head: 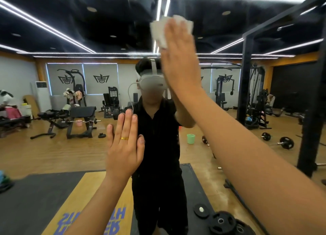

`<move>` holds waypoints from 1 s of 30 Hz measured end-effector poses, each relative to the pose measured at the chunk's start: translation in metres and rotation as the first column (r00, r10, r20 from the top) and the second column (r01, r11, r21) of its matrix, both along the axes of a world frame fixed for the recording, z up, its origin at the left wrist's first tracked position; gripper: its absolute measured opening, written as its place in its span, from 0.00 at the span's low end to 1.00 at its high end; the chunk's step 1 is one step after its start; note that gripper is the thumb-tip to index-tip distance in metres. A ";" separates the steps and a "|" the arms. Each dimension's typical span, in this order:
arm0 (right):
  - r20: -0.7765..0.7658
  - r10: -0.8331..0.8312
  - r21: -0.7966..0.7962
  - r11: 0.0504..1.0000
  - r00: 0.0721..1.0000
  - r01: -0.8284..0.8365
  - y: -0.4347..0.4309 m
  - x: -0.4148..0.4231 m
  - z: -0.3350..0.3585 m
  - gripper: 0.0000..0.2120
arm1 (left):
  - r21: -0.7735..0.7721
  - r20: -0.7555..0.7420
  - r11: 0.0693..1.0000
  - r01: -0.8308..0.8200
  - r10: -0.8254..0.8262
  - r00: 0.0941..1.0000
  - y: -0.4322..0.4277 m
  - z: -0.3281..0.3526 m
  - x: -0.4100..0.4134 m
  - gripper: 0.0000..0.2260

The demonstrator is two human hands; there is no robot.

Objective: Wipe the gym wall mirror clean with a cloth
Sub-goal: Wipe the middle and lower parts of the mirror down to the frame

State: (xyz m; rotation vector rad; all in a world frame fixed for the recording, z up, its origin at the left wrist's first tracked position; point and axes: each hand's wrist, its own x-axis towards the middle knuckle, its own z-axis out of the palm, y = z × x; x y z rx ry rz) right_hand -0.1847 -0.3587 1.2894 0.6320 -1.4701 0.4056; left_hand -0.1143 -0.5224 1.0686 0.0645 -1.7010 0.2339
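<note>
The wall mirror (70,155) fills the whole view and reflects the gym and a person in black with a headset. My right hand (180,58) is raised high with straight fingers and presses a white cloth (159,32) flat against the glass; the cloth shows around my fingertips. Lower down and left of centre, my left hand (124,146) lies flat on the mirror with fingers straight and together, a gold ring on one finger. It holds nothing.
Reflected in the glass are weight benches (77,118), a black rack frame (247,93) at the right, a barbell (277,141), a green bucket (191,138) on the wooden floor, and weight plates (222,222) on a dark mat at the bottom right.
</note>
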 end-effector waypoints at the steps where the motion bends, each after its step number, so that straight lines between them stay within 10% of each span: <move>1: 0.060 0.068 -0.099 0.993 0.996 -0.061 0.011 -0.006 -0.006 0.27 | 0.002 0.003 1.000 -0.005 0.005 1.000 0.000 -0.001 0.000 0.26; 6: 0.170 0.246 -0.446 0.883 0.954 -0.148 -0.042 0.027 0.009 0.29 | 0.012 0.002 1.000 -0.024 0.024 1.000 -0.004 0.001 -0.001 0.27; 12: -0.046 0.008 0.163 0.987 0.999 0.000 -0.041 0.016 -0.002 0.27 | -0.001 0.009 1.000 -0.006 0.006 1.000 -0.004 0.000 0.000 0.27; 19: 0.155 0.255 -0.393 0.902 0.955 -0.177 -0.001 0.004 -0.012 0.28 | 0.004 0.003 1.000 -0.021 0.021 1.000 -0.005 -0.001 -0.001 0.27; 25: -0.103 0.096 0.262 0.963 0.990 -0.066 0.011 -0.004 -0.032 0.28 | 0.004 0.023 1.000 -0.014 0.014 1.000 -0.003 -0.002 0.000 0.27; 30: 0.147 0.253 -0.266 0.941 0.956 -0.208 0.056 -0.018 -0.010 0.26 | 0.009 0.017 1.000 -0.017 0.017 1.000 -0.001 0.000 0.000 0.27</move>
